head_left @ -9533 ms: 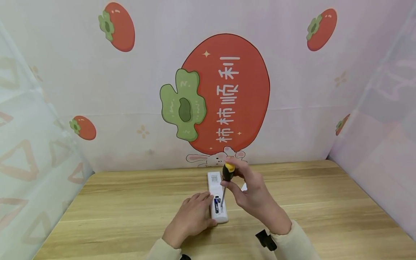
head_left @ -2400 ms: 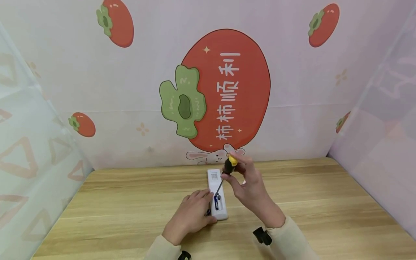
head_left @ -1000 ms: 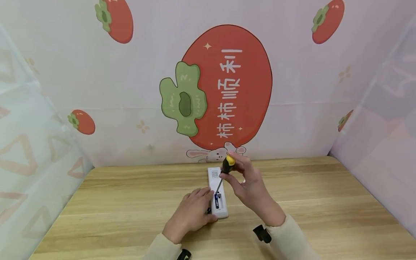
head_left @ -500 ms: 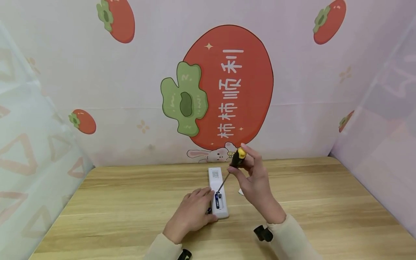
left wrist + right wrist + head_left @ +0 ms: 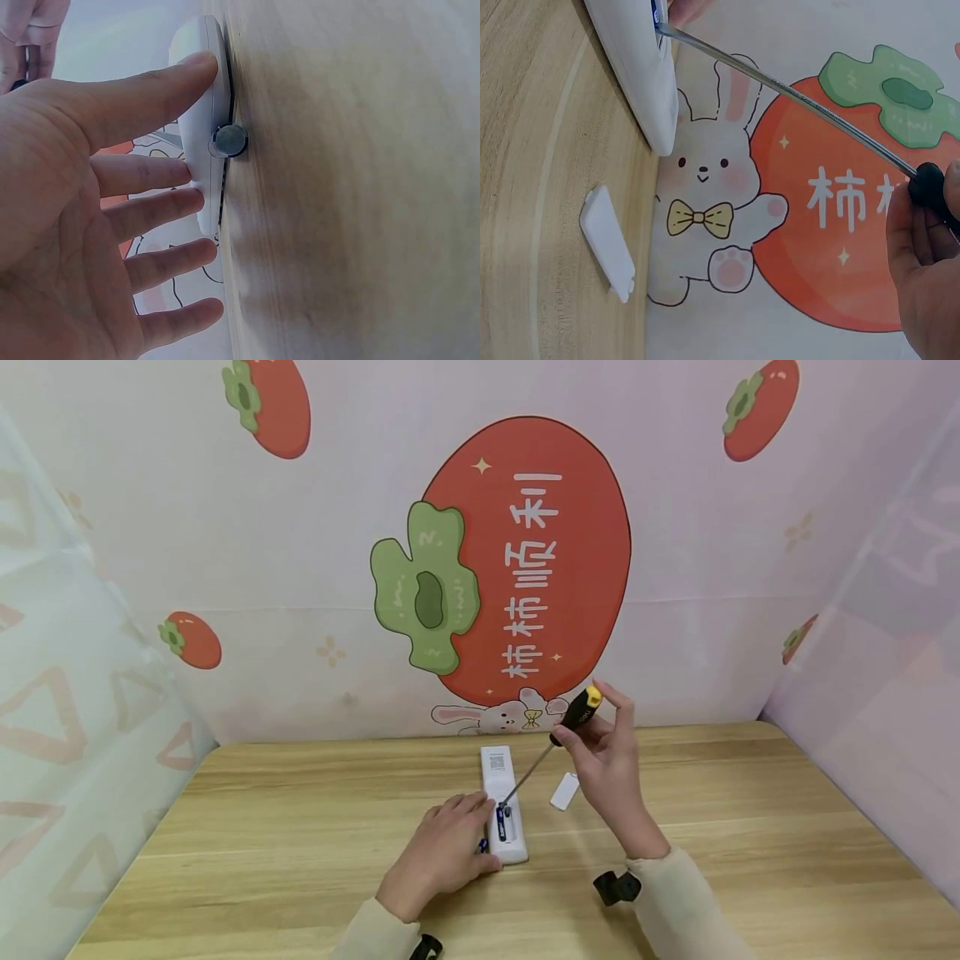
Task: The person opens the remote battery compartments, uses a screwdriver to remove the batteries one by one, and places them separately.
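A white remote control (image 5: 494,783) lies back side up, its battery compartment uncovered. One blue battery (image 5: 502,827) sits in the left slot; the right slot shows bare. My left hand (image 5: 441,858) rests along the remote's left side, thumb and fingertips touching its edge with fingers extended. Beneath that hand, against the remote's side, lies a loose battery (image 5: 230,140). My right hand (image 5: 611,768) holds a screwdriver (image 5: 576,717) by its black and yellow handle, between thumb and fingers. The slanted metal shaft (image 5: 780,88) reaches down to the far end of the seated battery.
The white battery cover (image 5: 565,791) lies on the wooden table (image 5: 300,793) to the right of the remote. Behind the table's far edge stands a fabric backdrop (image 5: 285,693) printed with persimmons and a rabbit.
The screwdriver's handle has swung right and lower, its tip staying by the battery's far end. Earlier the tip was at the compartment's lower right. The loose battery has appeared beside the remote.
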A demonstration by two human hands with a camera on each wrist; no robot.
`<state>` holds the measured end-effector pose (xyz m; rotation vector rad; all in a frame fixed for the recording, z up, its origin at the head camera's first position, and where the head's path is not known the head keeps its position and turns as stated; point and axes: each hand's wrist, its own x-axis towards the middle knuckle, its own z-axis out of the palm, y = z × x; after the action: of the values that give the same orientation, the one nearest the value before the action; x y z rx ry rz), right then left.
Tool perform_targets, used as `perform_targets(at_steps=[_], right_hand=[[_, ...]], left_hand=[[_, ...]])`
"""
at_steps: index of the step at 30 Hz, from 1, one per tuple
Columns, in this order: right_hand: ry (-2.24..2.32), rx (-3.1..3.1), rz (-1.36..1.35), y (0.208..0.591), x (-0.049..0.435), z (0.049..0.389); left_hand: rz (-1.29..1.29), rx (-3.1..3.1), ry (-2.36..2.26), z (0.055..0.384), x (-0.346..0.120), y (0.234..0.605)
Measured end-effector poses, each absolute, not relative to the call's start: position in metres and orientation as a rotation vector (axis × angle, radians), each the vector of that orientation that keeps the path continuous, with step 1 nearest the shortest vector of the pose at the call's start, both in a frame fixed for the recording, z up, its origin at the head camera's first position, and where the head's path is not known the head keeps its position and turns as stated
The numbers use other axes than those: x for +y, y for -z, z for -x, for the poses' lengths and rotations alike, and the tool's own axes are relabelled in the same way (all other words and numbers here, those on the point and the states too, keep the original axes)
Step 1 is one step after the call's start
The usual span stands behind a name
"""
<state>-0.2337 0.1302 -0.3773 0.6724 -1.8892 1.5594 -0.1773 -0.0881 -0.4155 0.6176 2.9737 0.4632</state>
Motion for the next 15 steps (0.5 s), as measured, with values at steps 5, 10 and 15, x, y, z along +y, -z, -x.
perform_targets(at_steps=[5, 10, 15], right_hand=[[-1.594, -1.878, -0.582, 0.38, 0.1343, 0.2374], [-1.621, -1.884, -0.482, 0.3808, 0.1377, 0.2385], [-1.638, -1.891, -0.413, 0.3807, 0.1409, 0.2394]], left_hand=[[-0.616, 2.975, -0.477, 0.1782, -0.0884, 0.4165], [-0.615, 2.976, -0.472, 0.1782, -0.0887, 0.4169], [-0.615, 2.978, -0.464, 0.1782, -0.0884, 0.417]])
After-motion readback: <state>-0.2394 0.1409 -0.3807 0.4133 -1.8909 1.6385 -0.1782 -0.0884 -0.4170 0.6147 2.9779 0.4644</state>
